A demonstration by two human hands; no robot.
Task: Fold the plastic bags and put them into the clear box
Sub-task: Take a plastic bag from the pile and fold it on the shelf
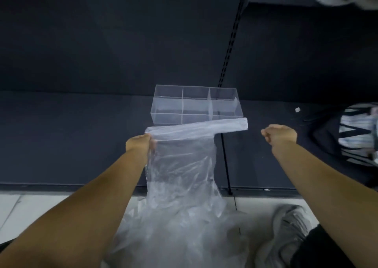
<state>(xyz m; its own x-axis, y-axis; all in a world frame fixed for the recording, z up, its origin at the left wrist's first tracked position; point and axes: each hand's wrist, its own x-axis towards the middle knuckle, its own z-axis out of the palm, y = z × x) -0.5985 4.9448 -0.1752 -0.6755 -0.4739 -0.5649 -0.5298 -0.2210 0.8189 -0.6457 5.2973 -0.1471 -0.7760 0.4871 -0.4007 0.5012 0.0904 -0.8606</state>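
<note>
The left hand [140, 143] has its fingers clamped on the left corner of the clear plastic bag [184, 161], whose folded top strip ends just short of the right hand [279, 134], its fingers curled together on nothing, while the divided clear box [161, 104] stands just beyond both sets of fingertips

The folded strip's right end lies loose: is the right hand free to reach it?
Likely yes: the right hand holds nothing, and only bare dark surface separates it from the folded strip.
</note>
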